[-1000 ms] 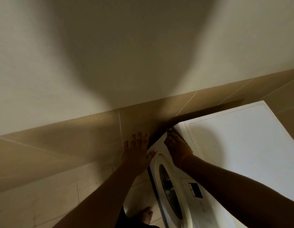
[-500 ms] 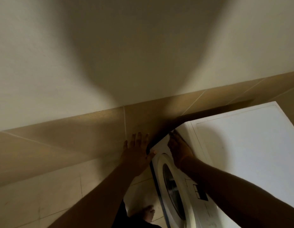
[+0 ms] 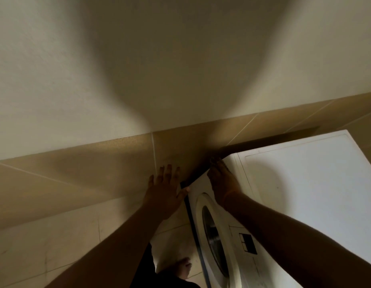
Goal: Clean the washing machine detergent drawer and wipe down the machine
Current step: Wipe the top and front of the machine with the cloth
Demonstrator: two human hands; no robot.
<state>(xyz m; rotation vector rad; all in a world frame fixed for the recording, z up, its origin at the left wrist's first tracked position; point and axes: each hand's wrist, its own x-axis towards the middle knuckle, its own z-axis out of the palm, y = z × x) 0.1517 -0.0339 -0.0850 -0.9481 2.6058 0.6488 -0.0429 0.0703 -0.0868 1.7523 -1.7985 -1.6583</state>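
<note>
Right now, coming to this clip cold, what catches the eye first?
Two bare forearms reach forward from the bottom edge. The left hand presses flat with spread fingers on the tan wall tile, while the right hand rests at the near top corner of the white washing machine at lower right. Its round door faces left, and a broad shadow darkens the pale wall above.

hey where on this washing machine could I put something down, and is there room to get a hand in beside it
The white top is bare from the right hand across to its far edge by the tiled wall. The dark gap between washing machine and wall looks too narrow for a hand; the left hand lies flat on the tiles beside it.
</note>
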